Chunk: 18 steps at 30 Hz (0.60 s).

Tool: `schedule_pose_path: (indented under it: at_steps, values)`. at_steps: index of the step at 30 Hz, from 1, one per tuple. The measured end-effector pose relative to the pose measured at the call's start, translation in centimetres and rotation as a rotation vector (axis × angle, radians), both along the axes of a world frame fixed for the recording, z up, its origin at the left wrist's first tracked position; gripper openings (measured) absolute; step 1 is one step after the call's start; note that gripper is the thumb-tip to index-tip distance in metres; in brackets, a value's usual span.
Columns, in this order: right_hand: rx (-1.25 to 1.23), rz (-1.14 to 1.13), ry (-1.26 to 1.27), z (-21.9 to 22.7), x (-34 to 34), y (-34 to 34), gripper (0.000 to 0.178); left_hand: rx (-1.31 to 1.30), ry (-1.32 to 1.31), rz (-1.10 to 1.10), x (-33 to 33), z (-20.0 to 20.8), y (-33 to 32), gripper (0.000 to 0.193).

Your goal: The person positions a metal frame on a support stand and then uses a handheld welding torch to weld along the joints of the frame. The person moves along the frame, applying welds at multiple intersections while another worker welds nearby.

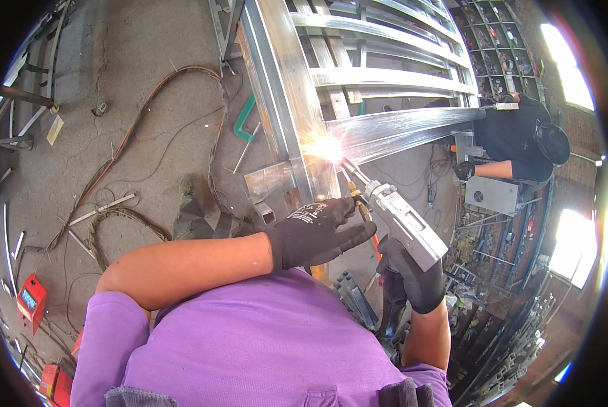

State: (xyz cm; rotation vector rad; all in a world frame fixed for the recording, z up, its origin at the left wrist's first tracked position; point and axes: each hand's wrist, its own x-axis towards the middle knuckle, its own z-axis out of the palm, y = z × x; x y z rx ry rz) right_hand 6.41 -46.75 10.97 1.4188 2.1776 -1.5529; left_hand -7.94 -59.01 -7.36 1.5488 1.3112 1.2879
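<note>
My right hand, in a black glove, is wrapped round the rear of a silver, box-bodied handheld welding gun. The gun's nozzle points up and left to a bright spark at a joint of the metal frame. There a crossbar meets the thick side beam. My left hand, also black-gloved, lies across in front of me with its fingers stretched out. Its fingertips are beside the brass tube under the gun's nozzle; whether they touch it I cannot tell. Glare hides the weld spot.
A green clamp is by the frame's left side. Hoses and cables curl over the concrete floor. Red machines stand at the lower left. Another person in dark clothes works at the frame's right end, near storage racks.
</note>
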Motion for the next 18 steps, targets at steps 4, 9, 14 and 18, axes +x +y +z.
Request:
schedule_pose_path:
  at_steps: [4,9,14,18]
  values:
    - [0.004,0.010,0.009,0.1,-0.1,-0.1,0.019,0.026,-0.023,0.089,2.3,-3.3,0.4,0.055]
    - [-0.036,-0.046,0.009,0.0,-0.1,0.0,0.021,0.194,0.175,0.124,1.4,-1.7,-0.1,0.060]
    - [-0.037,-0.039,0.062,-0.4,-0.2,0.0,0.026,0.037,0.054,0.119,2.3,-3.2,0.3,0.057]
    - [-0.011,-0.008,0.005,-0.1,-0.1,0.1,0.026,-0.222,-0.190,0.028,0.8,0.2,0.1,0.048]
